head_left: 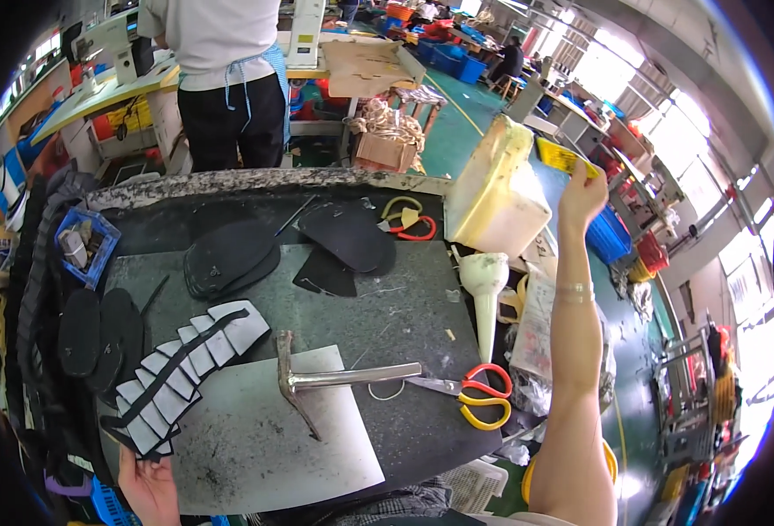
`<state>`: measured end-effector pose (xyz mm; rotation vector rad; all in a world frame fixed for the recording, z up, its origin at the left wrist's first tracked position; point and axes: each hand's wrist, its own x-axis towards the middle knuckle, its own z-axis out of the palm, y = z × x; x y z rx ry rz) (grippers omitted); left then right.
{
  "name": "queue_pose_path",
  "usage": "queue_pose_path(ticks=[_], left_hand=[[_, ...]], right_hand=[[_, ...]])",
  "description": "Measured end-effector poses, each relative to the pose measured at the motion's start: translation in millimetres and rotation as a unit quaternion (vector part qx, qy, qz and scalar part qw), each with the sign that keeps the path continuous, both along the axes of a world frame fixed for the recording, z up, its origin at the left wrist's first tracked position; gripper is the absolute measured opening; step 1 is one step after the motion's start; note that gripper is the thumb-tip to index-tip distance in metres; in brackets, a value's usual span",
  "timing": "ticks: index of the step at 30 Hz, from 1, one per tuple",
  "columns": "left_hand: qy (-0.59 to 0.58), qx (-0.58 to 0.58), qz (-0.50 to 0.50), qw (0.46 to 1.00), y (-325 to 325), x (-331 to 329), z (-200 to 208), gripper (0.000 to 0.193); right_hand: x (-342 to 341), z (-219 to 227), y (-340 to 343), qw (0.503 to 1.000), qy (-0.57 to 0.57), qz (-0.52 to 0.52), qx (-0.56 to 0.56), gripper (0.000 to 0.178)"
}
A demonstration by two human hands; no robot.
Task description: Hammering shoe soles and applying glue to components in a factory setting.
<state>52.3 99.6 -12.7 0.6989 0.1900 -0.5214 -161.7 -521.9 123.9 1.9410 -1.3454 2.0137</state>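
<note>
My left hand (149,487) is at the lower left, palm up with its fingers loosely stretched. Its fingertips meet the near end of a fanned row of overlapping white pieces with black edges (170,373), and are partly hidden there. A dark band runs along the row. My right hand (582,200) is raised at the far right, closed around a flat yellow brush-like tool (566,158). That tool is beside and above a cut-open, yellow-stained white plastic jug (501,188). A metal hammer (352,377) lies across a pale sheet (229,438) on the table.
Red-and-yellow scissors (483,394) lie by a white funnel-shaped piece (485,289). Black sole-shaped pieces (229,254) and smaller snips (409,219) rest farther back. A blue basket (87,245) stands at the left. A person (220,79) stands beyond the table.
</note>
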Motion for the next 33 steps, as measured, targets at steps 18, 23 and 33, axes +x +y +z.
queue_pose_path(ticks=[18, 23, 33], left_hand=[[0.028, -0.025, -0.008, 0.999, -2, -5, -15, 0.017], [-0.011, 0.06, 0.048, 0.997, -9, -2, -25, 0.016], [0.019, 0.074, 0.091, 0.993, -18, -7, -16, 0.013]], right_hand=[[63, -77, 22, 0.917, 0.279, -0.109, 0.263, 0.109], [42, -96, -2, 0.943, 0.277, 0.129, 0.134, 0.088], [30, -77, 64, 0.777, 0.553, 0.288, -0.087, 0.085]])
